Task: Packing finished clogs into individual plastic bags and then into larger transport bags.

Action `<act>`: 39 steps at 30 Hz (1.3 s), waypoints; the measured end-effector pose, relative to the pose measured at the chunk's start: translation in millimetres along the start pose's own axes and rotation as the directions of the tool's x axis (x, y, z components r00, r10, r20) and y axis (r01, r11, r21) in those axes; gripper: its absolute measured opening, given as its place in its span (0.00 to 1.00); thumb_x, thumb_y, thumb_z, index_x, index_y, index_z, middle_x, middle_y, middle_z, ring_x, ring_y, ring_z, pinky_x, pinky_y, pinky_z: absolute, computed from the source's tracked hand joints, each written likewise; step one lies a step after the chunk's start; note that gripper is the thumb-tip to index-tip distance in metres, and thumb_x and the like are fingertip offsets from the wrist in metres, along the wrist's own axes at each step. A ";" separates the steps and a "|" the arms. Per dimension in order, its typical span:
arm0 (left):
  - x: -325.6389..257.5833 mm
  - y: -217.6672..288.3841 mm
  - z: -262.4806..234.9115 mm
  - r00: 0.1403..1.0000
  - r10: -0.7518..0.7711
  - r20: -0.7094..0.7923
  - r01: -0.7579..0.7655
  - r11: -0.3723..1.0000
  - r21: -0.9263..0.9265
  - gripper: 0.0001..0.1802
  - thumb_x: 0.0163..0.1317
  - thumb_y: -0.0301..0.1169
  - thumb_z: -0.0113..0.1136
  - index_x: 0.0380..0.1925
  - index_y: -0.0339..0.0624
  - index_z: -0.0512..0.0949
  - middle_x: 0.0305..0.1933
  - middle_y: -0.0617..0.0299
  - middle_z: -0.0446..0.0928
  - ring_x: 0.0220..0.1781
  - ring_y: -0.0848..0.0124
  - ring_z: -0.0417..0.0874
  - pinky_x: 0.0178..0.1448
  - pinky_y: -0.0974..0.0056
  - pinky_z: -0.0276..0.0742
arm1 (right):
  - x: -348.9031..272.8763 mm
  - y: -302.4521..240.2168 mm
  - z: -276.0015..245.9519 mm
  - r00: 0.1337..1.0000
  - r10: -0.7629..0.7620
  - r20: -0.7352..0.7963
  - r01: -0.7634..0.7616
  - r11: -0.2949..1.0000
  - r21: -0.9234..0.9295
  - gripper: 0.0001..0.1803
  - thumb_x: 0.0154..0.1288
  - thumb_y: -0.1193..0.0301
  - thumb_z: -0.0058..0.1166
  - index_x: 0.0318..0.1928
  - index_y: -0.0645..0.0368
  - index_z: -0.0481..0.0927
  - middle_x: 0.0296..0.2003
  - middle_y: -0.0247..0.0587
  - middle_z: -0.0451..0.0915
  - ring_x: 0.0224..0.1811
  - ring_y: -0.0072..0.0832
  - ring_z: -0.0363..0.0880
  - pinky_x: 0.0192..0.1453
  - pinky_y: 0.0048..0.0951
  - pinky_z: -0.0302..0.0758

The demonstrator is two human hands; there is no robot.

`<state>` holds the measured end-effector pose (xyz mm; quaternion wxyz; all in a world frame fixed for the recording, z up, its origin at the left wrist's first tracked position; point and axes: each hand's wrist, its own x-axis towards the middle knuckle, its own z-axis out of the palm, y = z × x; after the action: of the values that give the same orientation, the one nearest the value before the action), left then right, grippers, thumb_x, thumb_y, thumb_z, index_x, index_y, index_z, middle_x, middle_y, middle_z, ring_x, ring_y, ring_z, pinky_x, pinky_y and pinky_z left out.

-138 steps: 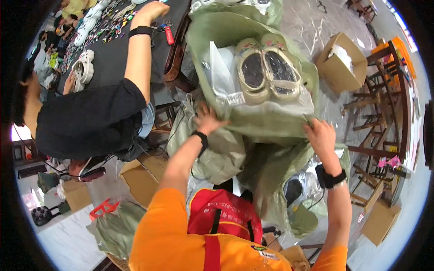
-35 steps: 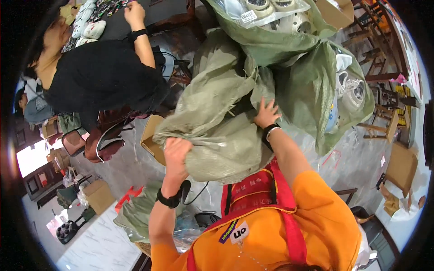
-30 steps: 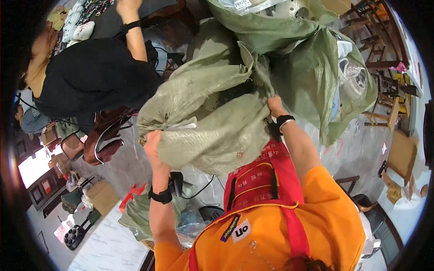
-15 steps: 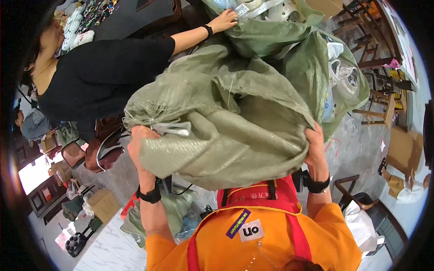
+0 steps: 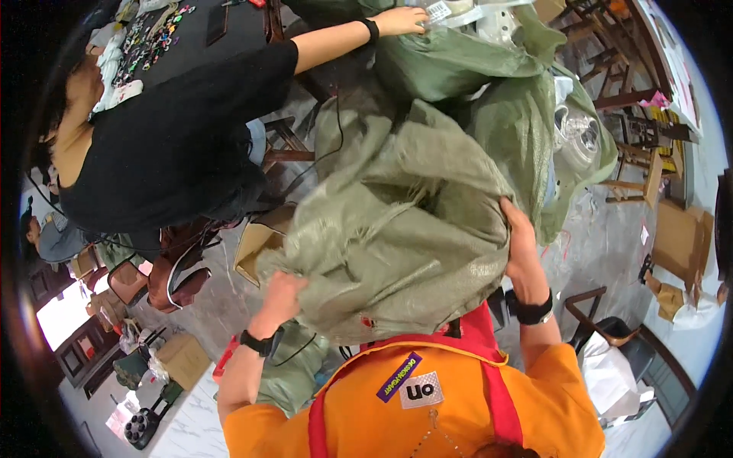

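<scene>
A large olive-green woven sack [image 5: 397, 252] hangs in front of my chest, its mouth gaping and folded, facing away from me. My right hand [image 5: 523, 240] is closed on the right rim of the sack, thumb side up. At its lower left edge, my left hand [image 5: 281, 299] pinches the fabric, slightly blurred by motion. What lies inside the sack is hidden by its folds. Beyond it stands a fuller green sack [image 5: 450, 65] with pale clogs on top, and a co-worker's hand [image 5: 402, 20] rests on its rim.
Another green sack [image 5: 511, 122] holds wrapped shoes [image 5: 578, 141]. The co-worker in a black top [image 5: 183, 145] stands close on the left. Wooden stools [image 5: 637, 179] and a cardboard box [image 5: 679, 237] are at the right. One more green sack [image 5: 294, 366] lies below my left arm.
The sack has swung right and sagged, and its bunched, tied left end no longer shows. My left hand has moved down and inward. The co-worker's arm has shifted slightly right.
</scene>
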<state>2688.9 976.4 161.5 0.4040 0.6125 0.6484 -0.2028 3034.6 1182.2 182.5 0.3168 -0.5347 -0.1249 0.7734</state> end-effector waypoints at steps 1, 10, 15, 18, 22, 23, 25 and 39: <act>13.6 -15.6 33.6 0.994 0.034 0.108 -0.026 0.996 -0.081 0.33 0.35 0.25 0.55 0.49 0.44 0.68 0.50 0.48 0.69 0.56 0.64 0.66 0.56 0.64 0.58 | 1.1 1.5 1.7 0.999 0.002 0.036 -0.004 0.999 0.044 0.21 0.61 0.61 0.39 0.48 0.65 0.67 0.44 0.44 0.72 0.44 0.34 0.73 0.48 0.33 0.70; 119.9 51.0 -77.9 0.774 0.386 -0.502 -0.587 0.735 -0.340 0.23 0.40 0.29 0.51 0.42 0.42 0.69 0.53 0.48 0.64 0.59 0.55 0.60 0.62 0.60 0.52 | 8.3 -9.2 15.9 0.996 0.072 0.047 -0.070 0.997 -0.042 0.25 0.64 0.56 0.32 0.54 0.61 0.62 0.50 0.43 0.68 0.49 0.33 0.69 0.54 0.35 0.66; 196.7 142.2 -29.2 0.727 0.255 -0.637 -0.319 0.948 0.015 0.30 0.39 0.35 0.63 0.48 0.51 0.67 0.64 0.44 0.40 0.65 0.47 0.43 0.59 0.39 0.43 | 13.4 -8.4 33.2 0.975 0.095 0.199 -0.123 0.984 0.132 0.24 0.65 0.57 0.32 0.54 0.61 0.63 0.50 0.43 0.68 0.49 0.33 0.69 0.53 0.36 0.67; 261.6 114.3 4.4 0.842 -0.209 -0.498 0.043 0.945 -0.325 0.27 0.47 0.33 0.56 0.51 0.52 0.66 0.61 0.42 0.49 0.62 0.48 0.50 0.56 0.35 0.44 | 13.0 -9.6 35.1 0.990 0.033 0.134 -0.058 0.980 0.191 0.23 0.65 0.58 0.33 0.53 0.61 0.64 0.49 0.43 0.69 0.48 0.34 0.70 0.52 0.36 0.68; 292.9 28.1 -18.9 0.949 -0.244 -0.200 -0.031 0.560 -0.828 0.16 0.56 0.31 0.42 0.44 0.41 0.69 0.44 0.49 0.71 0.50 0.59 0.69 0.55 0.52 0.62 | 9.3 -17.9 34.5 0.974 0.042 0.222 -0.098 0.963 0.250 0.23 0.64 0.58 0.34 0.52 0.61 0.65 0.48 0.44 0.70 0.48 0.34 0.71 0.52 0.36 0.68; 296.3 8.7 -33.2 0.929 -0.311 -0.200 -0.225 -0.045 -0.973 0.15 0.57 0.31 0.41 0.42 0.39 0.70 0.44 0.51 0.72 0.48 0.60 0.70 0.54 0.57 0.64 | 7.7 -20.8 37.2 0.979 0.030 0.202 -0.074 0.973 0.218 0.23 0.64 0.58 0.34 0.52 0.61 0.65 0.48 0.44 0.70 0.48 0.34 0.71 0.52 0.36 0.68; 265.9 20.5 -99.3 0.913 -0.264 -0.311 -0.407 -0.598 -0.691 0.14 0.58 0.32 0.39 0.39 0.36 0.70 0.43 0.56 0.73 0.46 0.62 0.72 0.52 0.59 0.67 | 9.1 -27.0 27.9 0.993 -0.021 0.113 -0.001 0.982 0.189 0.24 0.64 0.57 0.35 0.53 0.62 0.64 0.49 0.44 0.70 0.48 0.35 0.70 0.53 0.37 0.67; 32.3 19.1 -417.4 0.059 0.124 -0.990 -0.997 0.059 -0.052 0.14 0.55 0.30 0.46 0.42 0.37 0.69 0.38 0.56 0.73 0.38 0.71 0.75 0.41 0.67 0.73 | -59.7 -95.2 69.6 0.945 -0.175 0.277 0.106 0.964 0.245 0.26 0.65 0.54 0.32 0.54 0.61 0.61 0.49 0.44 0.69 0.48 0.31 0.71 0.52 0.33 0.68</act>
<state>2594.7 1316.3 387.8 0.3107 0.5735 0.3375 0.6787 3019.0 1228.2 305.4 0.4079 -0.3627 -0.1201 0.8292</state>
